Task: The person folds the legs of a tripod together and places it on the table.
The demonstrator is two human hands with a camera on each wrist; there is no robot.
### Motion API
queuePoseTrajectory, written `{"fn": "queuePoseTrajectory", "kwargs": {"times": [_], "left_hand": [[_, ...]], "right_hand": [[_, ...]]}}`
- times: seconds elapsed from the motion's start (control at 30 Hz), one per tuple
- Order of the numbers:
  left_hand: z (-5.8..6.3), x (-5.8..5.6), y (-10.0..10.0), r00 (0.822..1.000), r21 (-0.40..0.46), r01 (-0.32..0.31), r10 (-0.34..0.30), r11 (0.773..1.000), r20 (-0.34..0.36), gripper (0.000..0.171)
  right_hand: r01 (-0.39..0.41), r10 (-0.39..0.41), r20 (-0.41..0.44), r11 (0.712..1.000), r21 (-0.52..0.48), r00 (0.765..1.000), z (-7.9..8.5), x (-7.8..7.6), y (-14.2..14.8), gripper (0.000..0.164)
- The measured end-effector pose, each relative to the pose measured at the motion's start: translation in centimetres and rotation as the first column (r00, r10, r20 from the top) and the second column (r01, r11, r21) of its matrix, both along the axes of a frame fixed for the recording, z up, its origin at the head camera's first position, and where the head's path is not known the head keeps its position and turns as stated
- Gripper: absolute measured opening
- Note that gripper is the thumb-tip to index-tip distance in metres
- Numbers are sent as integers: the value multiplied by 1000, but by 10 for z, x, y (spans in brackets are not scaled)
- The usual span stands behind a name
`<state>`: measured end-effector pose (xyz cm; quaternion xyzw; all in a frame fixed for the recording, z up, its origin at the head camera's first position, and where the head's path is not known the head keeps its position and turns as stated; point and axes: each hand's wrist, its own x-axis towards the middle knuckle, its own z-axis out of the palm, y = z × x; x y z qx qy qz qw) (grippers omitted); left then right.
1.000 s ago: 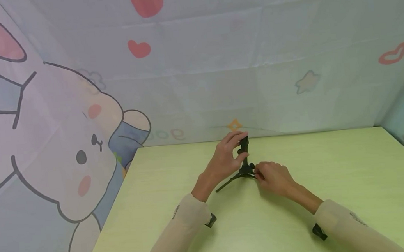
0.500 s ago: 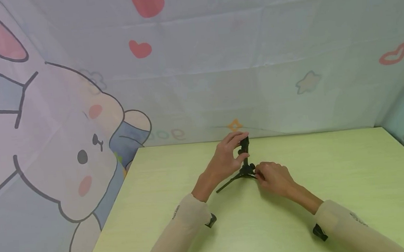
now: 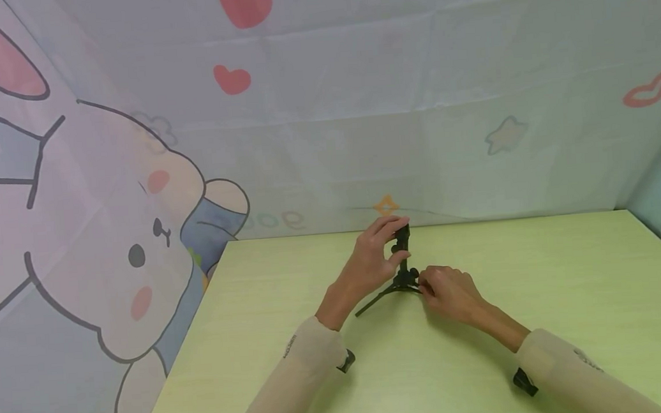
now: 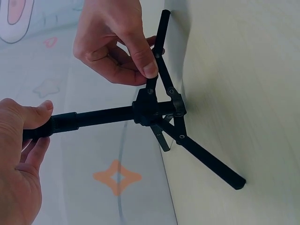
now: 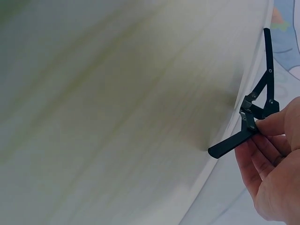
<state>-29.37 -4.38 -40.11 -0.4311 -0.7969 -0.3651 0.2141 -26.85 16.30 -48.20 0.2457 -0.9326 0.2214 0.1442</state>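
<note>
A small black tripod [image 3: 406, 278] stands near the back of the table with its legs spread and its column upright. My left hand [image 3: 371, 259] grips the top of the column between thumb and fingers. In the left wrist view the tripod's column [image 4: 105, 116] runs from that hand to the hub, where hinged braces join the legs. My right hand [image 3: 448, 291] pinches one leg close to the hub. The right wrist view shows that leg [image 5: 232, 144] jutting past the fingertips, and another leg [image 5: 269, 51] reaching away.
The pale yellow-green table [image 3: 289, 280] extends around the tripod. A light cloth backdrop [image 3: 361, 153] with hearts and a printed rabbit [image 3: 109, 247] rises behind and to the left. Each cream sleeve has a small black device [image 3: 525, 381] at the cuff.
Both hands keep their hold on the tripod, and it stays in place. The whole head view has shifted very slightly.
</note>
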Motion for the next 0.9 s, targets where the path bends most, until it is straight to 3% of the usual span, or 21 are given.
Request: {"fn": "queuePoseTrajectory", "kwargs": {"times": [0.9], "left_hand": [[1, -2, -1, 1000, 8, 3, -3, 1000, -7, 59]], "right_hand": [[-14, 13, -32, 999, -45, 999, -1, 2, -1, 12]]}}
